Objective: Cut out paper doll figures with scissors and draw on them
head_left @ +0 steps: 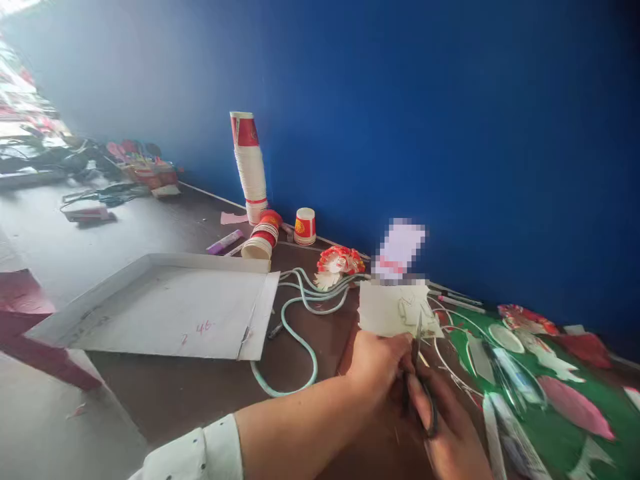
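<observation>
My left hand [375, 363] is closed on the lower edge of a pale sheet of paper [385, 307], which has a drawn outline near its right part. My right hand [445, 413] is closed around the dark handles of a pair of scissors [419, 350]. The scissors' blades point away from me and lie at the paper's lower right part, beside my left fingers. Both hands are close together above the brown table. A pale green cord [313, 347] loops left of the paper.
A white box lid [150, 307] lies left. Stacked paper cups [250, 173] stand by the blue wall [400, 120], near another cup [305, 227] and a cut red-and-white cup [341, 261]. Right, a green sheet [540, 413] bears paper scraps, tubes and a pink oval [575, 405].
</observation>
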Demonstrator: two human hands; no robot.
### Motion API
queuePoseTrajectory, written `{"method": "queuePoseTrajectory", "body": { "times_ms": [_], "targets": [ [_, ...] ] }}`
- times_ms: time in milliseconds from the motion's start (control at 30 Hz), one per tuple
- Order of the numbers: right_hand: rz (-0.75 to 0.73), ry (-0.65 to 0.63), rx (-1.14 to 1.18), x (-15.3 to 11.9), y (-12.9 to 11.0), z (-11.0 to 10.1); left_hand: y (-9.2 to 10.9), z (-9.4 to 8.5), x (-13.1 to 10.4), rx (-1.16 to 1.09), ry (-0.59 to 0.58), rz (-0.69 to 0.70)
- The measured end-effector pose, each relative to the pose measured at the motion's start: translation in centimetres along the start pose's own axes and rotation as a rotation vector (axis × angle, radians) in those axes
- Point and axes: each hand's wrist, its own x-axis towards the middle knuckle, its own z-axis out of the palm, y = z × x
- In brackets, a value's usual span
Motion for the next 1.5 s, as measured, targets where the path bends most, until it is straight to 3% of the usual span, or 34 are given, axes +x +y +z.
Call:
{"method": "queuePoseTrajectory", "body": {
  "times_ms": [133, 233, 400, 633, 800, 1233, 1500],
  "targets": [
    [-0.052, 0.03, 0.025, 0.0, 0.0, -0.6, 0.2, 0.0, -0.1, -0.039, -0.052, -0.022],
    [-0.037, -0.042, 0.113, -0.2, -0.9, -0.5, 0.6, 0.0, -0.4, -0.073, -0.105, 0.006],
    [-0.01, -0.001, 0.15, -0.6, -2.1, 0.1, 1.1, -0.1, -0.7, -0.092, -0.132, 0.038],
    [0.027, 0.021, 0.15, -0.6, -1.8, 0.0, 1.8, -0.6, -0.3, -0.086, -0.134, 0.09],
    [0.055, -0.069, 0.195, -0.6, -1.7, -0.1, 2.6, -1.1, 0.1, -0.093, -0.087, 0.116],
    [0.042, -0.065, 0.158, -0.7, -2.4, -0.3, 2.4, -1.3, 0.4, -0.151, -0.163, 0.218],
    [0.074, -0.055, 0.208, -1.2, -2.4, 0.3, 1.9, -1.3, 0.4, -0.236, -0.209, 0.172]
  ]
}}
